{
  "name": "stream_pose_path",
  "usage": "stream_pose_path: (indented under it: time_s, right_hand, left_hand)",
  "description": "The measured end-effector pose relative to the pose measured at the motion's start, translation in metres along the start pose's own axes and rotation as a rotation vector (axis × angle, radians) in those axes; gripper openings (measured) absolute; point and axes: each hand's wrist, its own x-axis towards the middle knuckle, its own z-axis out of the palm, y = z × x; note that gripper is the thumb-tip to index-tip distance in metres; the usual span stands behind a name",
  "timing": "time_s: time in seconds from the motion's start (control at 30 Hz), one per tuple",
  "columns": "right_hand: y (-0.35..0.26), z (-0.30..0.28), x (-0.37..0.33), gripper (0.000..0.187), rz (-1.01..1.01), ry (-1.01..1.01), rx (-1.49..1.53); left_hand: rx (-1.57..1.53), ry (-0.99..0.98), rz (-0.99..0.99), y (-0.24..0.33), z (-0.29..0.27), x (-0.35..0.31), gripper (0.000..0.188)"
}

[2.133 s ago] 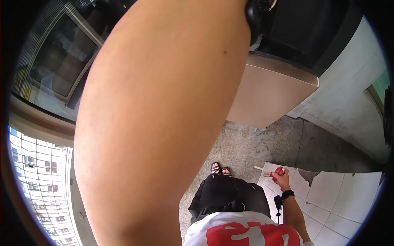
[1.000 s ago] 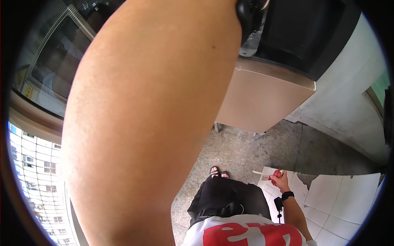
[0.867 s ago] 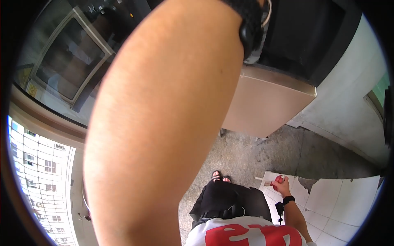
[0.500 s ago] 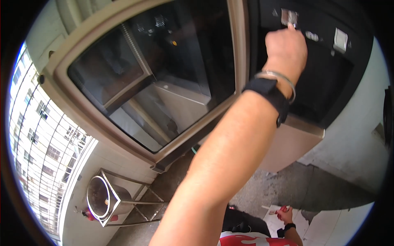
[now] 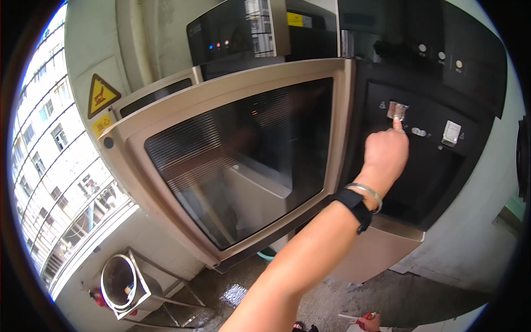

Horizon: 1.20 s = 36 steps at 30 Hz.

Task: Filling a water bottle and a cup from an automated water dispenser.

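My left hand (image 5: 385,152) reaches up across the view, its index finger stretched out and the others curled in, holding nothing. The fingertip touches the lower edge of a rectangular switch (image 5: 397,108) under a shiny cover. This switch is on the black panel (image 5: 409,171) of a large machine. A second, pale switch (image 5: 452,134) sits to the right. At the bottom right, my right hand (image 5: 375,322) is closed on a red-handled tool (image 5: 365,318) with a thin pale end. The frame's edge cuts off most of that hand, and the tool's exact kind is unclear.
A bronze-framed glass door (image 5: 243,160) fills the middle. Three round buttons (image 5: 441,56) are on the upper panel. A yellow hot-surface sign (image 5: 103,95) stands at the upper left. Lower left, a round metal bin (image 5: 119,282) sits in a steel frame. Crumpled foil (image 5: 234,294) lies on the floor.
The view has tilted up, bringing in the machine's top and the warning sign. My left fingertip stays at the same switch. My right hand with the red-handled tool is now lower in view.
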Motion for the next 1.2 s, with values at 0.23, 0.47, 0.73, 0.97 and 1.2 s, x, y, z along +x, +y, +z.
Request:
stream_pose_path:
  time_s: [0.23, 0.47, 0.73, 0.97, 1.2]
  right_hand:
    - [-0.102, 0.017, -0.011, 0.058, 0.356, 0.014, 0.123]
    - [-0.119, 0.016, -0.03, 0.06, 0.369, 0.091, 0.136]
    - [-0.049, 0.018, -0.034, 0.06, 0.562, -0.227, 0.203]
    - [-0.028, 0.033, -0.039, 0.018, -0.034, 0.116, 0.123]
    - [-0.055, 0.031, -0.045, 0.017, 0.16, 0.113, 0.225]
  left_hand:
    - [0.071, -0.146, 0.008, -0.019, -0.013, -0.006, 0.044]
    - [0.047, -0.114, 0.055, -0.015, -0.01, -0.002, 0.013]
    - [0.057, -0.145, 0.037, -0.015, -0.014, -0.006, 0.013]
    - [0.091, -0.091, 0.089, -0.019, -0.01, -0.006, 0.035]
    - [0.141, -0.123, 0.101, -0.021, -0.007, -0.007, 0.05]
